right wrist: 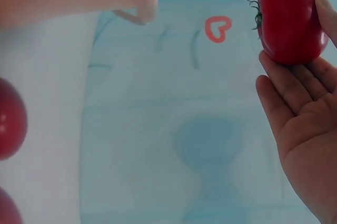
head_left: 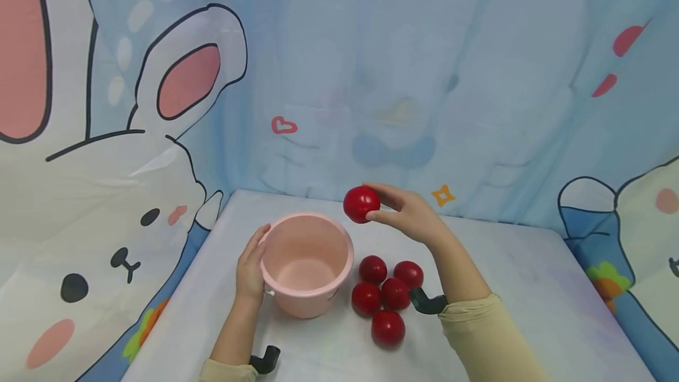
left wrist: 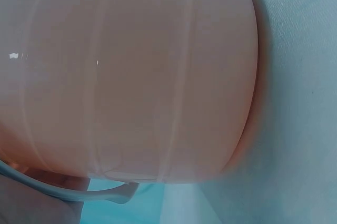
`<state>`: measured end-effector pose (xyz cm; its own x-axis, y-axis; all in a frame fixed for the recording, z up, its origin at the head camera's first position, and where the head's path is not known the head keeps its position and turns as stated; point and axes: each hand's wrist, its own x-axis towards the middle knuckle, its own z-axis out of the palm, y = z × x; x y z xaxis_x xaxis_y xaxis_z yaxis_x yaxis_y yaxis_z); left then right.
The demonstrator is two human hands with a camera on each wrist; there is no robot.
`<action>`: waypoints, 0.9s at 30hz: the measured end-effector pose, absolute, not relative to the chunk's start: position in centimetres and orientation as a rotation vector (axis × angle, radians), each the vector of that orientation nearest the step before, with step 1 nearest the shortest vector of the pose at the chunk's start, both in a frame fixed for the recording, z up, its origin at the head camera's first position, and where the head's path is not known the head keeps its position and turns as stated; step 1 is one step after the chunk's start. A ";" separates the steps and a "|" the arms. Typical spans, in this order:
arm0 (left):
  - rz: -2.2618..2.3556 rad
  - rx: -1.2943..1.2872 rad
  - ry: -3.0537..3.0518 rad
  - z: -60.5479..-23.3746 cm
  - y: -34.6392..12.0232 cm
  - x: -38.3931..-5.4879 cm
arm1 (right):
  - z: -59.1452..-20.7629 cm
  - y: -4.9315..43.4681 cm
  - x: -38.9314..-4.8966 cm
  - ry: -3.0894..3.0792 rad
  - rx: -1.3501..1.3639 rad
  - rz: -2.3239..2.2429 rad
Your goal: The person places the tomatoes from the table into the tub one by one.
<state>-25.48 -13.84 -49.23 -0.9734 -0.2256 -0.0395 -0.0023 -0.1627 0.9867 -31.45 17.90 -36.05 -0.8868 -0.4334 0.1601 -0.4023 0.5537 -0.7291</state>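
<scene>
A red tomato (head_left: 362,204) is held in the air by my right hand (head_left: 405,212), between thumb and fingers, up and to the right of the bucket. In the right wrist view the tomato (right wrist: 291,22) shows its green stem, with the fingertips under it and the thumb on its side. My left hand (head_left: 250,270) grips the left side of a pink plastic bucket (head_left: 302,304) at its rim. The bucket wall (left wrist: 137,76) fills most of the left wrist view, with its thin handle (left wrist: 79,195) below.
Several more red tomatoes (head_left: 388,329) lie grouped on the white table (head_left: 477,335), just right of the bucket. A blue cartoon-printed curtain (head_left: 451,75) hangs behind the table and along its sides. Black wrist mounts (head_left: 427,302) sit on both arms.
</scene>
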 end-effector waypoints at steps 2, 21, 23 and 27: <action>-2.256 0.262 -1.944 -49.2 -13.9 -25.5 | -35.5 17.0 -32.1 2.719 -0.737 -1.234; -2.209 0.257 -1.982 -49.6 -13.6 -25.4 | -33.0 7.0 -37.6 2.302 -1.058 -0.632; -2.211 0.258 -1.982 -49.6 -13.6 -25.4 | -33.2 6.0 -37.8 2.255 -1.075 -0.578; -2.225 0.244 -1.961 -49.7 -13.7 -25.5 | -33.8 4.2 -38.2 2.182 -1.063 -0.534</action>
<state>-25.50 -13.66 -49.72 -0.9729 -0.2307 -0.0126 0.0164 -0.1235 0.9922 -38.22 4.23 -33.82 -0.4641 -0.8042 -0.3714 -0.5416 0.5894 -0.5994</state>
